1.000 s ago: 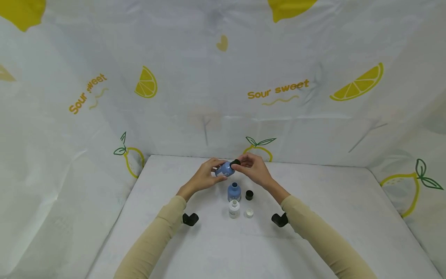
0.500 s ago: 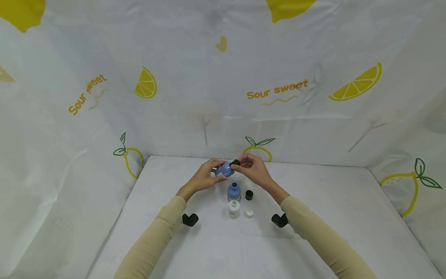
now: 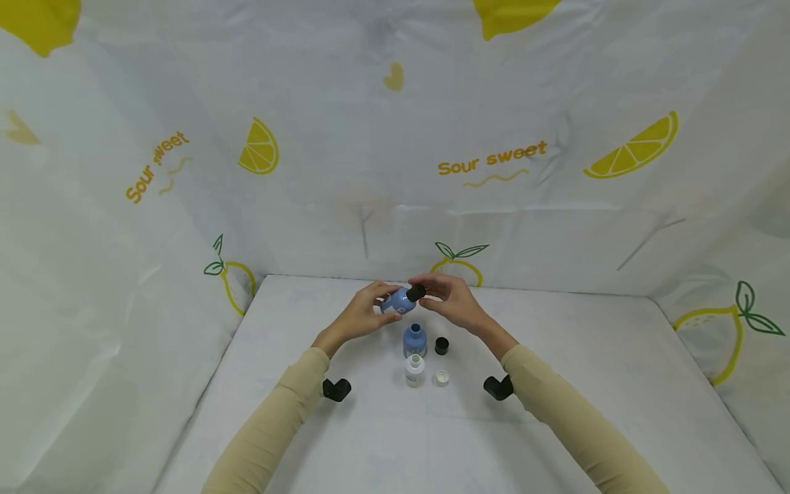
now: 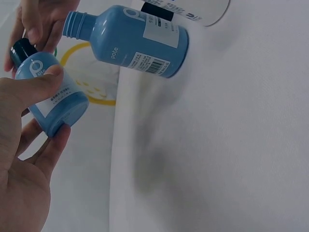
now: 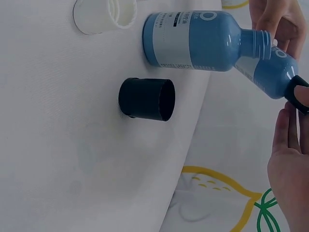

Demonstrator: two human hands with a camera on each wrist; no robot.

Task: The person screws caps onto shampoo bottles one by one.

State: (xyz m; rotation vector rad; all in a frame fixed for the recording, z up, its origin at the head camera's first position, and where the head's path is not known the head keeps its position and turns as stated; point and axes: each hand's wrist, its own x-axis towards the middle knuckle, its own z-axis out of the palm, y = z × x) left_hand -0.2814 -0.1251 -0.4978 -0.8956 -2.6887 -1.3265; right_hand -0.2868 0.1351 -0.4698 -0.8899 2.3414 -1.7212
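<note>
Over the far part of the table, my left hand (image 3: 361, 312) grips a blue bottle (image 3: 398, 300) round its body, tilted with its neck end to the right. A black cap (image 3: 416, 292) covers that end. My right hand (image 3: 453, 302) has its thumb and fingers at this cap; the right wrist view shows the thumb (image 5: 302, 95) lying on it. Just nearer than the hands stands a second blue bottle (image 3: 415, 342), larger and uncapped, its threaded neck bare in the left wrist view. Beside it, another black cap (image 5: 147, 99) rests on the table with its hollow end up.
An uncapped white bottle (image 3: 415, 374) stands in front of the larger blue one, with a white cap (image 3: 441, 378) to its right. A lemon-print sheet (image 3: 395, 233) rises behind the table's back edge. Black angled pieces (image 3: 336, 390) show beside both forearms.
My right hand's fingers have shifted round the black cap, so more of the cap shows in the head view. My left hand and its bottle have hardly moved.
</note>
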